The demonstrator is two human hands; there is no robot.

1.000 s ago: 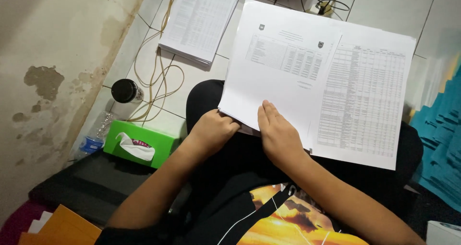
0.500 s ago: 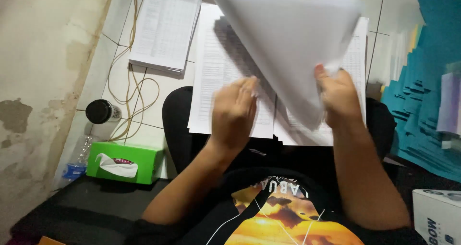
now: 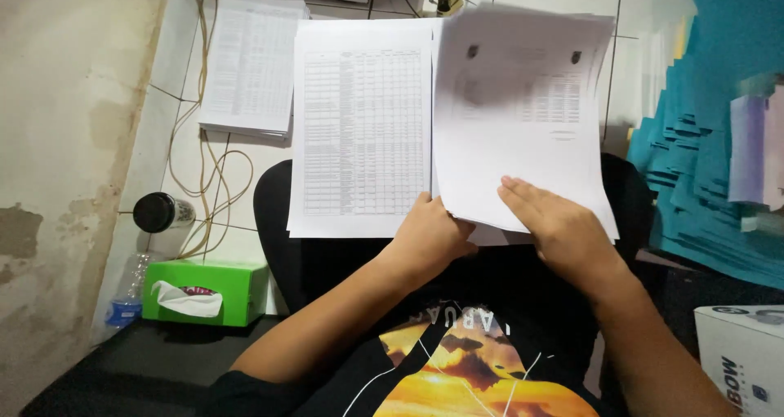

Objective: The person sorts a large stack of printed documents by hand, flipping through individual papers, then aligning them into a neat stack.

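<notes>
Two white sheets lie over my lap and a round black seat [image 3: 273,221]. The left sheet [image 3: 363,131] is covered with a dense printed table. The right sheet [image 3: 523,115] shows faint print and overlaps it. My left hand [image 3: 429,233] grips the lower edges where the two sheets meet, thumb under the right one. My right hand [image 3: 559,225] rests flat, fingers together, on the lower part of the right sheet.
A stack of printed sheets [image 3: 249,66] lies on the tiled floor at the upper left, next to loose cables [image 3: 204,188]. A dark-capped bottle [image 3: 159,213] and a green tissue box [image 3: 204,294] sit left. Teal folders [image 3: 710,164] pile up right; a white box [image 3: 743,360] lower right.
The sheet that was lifted and bent in the air half a second ago now lies flat on the right. My right hand has moved from gripping its edge to pressing on it.
</notes>
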